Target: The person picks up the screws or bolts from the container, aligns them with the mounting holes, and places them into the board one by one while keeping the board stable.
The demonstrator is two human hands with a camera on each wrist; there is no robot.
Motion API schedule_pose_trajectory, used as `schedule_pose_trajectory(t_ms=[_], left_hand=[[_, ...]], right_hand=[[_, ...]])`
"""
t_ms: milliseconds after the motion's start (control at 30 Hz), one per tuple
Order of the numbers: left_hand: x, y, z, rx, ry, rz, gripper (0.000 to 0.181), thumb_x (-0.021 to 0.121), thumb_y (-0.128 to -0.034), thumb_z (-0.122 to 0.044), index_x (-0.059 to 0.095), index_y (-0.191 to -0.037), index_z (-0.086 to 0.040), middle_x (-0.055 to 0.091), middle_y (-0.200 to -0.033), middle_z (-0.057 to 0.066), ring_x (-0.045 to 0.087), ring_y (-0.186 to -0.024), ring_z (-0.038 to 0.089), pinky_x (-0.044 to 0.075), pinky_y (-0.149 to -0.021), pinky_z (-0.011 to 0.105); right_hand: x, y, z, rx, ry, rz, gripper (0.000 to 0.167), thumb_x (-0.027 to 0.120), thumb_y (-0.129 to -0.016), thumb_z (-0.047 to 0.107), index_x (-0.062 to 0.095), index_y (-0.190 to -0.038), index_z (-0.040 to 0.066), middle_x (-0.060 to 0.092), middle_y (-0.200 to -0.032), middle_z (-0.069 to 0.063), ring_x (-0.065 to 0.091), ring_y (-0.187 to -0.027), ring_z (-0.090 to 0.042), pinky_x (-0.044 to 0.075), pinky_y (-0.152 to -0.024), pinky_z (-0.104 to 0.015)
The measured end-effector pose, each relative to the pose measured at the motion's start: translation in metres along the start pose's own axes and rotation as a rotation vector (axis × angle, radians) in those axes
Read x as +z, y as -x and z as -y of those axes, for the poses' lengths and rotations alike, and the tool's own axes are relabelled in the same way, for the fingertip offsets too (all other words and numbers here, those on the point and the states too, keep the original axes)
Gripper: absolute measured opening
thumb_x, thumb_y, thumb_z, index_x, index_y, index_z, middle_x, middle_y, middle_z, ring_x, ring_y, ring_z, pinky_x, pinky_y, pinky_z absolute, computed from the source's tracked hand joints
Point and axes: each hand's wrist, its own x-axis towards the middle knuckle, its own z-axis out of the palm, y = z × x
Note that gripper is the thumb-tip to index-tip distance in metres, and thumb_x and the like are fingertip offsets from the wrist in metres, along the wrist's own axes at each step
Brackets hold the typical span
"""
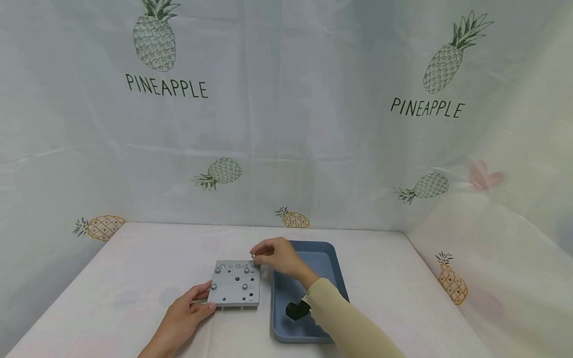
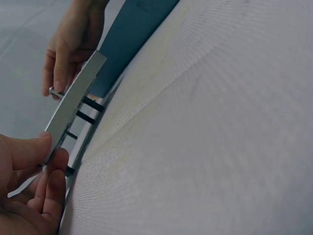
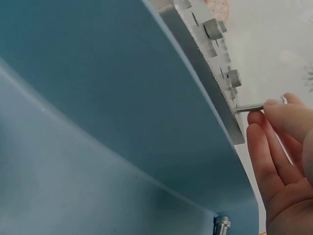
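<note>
A square grey metal plate (image 1: 230, 290) with several holes lies near the middle of the table. Socket-head screws stand in some of its holes, and their dark shanks (image 2: 85, 117) stick out below, holding it above the tabletop. My left hand (image 1: 183, 315) grips the plate's near left edge between thumb and fingers. At the far right corner, my right hand (image 1: 281, 256) pinches a silver screw (image 3: 252, 107) between thumb and fingertips. In the right wrist view the screw's tip meets the plate; whether it has entered a hole I cannot tell.
Right of the plate stands a blue tray (image 1: 279, 338), partly under my right forearm. Inside it lie a black object (image 1: 297, 311), partly covered by the sleeve, and a loose screw (image 3: 221, 225). A pineapple-print curtain (image 1: 284, 121) hangs behind the table.
</note>
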Motion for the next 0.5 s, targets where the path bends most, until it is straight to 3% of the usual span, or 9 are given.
schedule_pose_trajectory(t_ms=[500], left_hand=[[-0.0017, -0.002, 0.0003, 0.013, 0.01, 0.004, 0.064, 0.079, -0.0981, -0.023, 0.053, -0.155, -0.008, 0.066, -0.141, 0.013, 0.071, -0.1, 0.012, 0.051, -0.086, 0.022]], right_hand=[[0.0063, -0.0013, -0.0011, -0.009, 0.065, -0.005, 0.014, 0.081, -0.095, 0.008, 0.082, -0.108, 0.012, 0.079, -0.099, 0.003, 0.068, -0.086, -0.004, 0.055, -0.079, -0.023]])
